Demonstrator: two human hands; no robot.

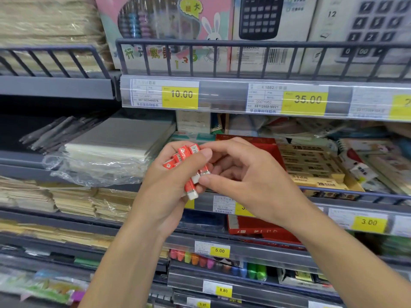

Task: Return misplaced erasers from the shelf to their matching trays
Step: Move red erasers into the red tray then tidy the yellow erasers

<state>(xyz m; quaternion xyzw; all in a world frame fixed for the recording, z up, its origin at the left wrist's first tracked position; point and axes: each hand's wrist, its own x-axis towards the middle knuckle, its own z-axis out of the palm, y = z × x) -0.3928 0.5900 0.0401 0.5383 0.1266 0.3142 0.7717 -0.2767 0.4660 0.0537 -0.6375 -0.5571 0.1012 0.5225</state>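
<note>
Erasers (pixel 188 165) (red-sleeved) bunched in left hand (pixel 169 185), right hand (pixel 242 176) pinching one.

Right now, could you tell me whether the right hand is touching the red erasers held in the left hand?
Touching. The head view shows the right hand with its thumb tip and fingertip against the red erasers bunched in the left hand.

Glossy red-sleeved erasers (pixel 189 167), matt grey metal shelf rail (pixel 244 44), crinkled clear plastic wrap (pixel 89 167)

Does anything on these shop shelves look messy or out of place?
Yes. The goods at the right end of the middle shelf lie tilted and overlapping rather than in rows, and loose clear plastic wrap spills crumpled over the shelf edge at left.
</note>
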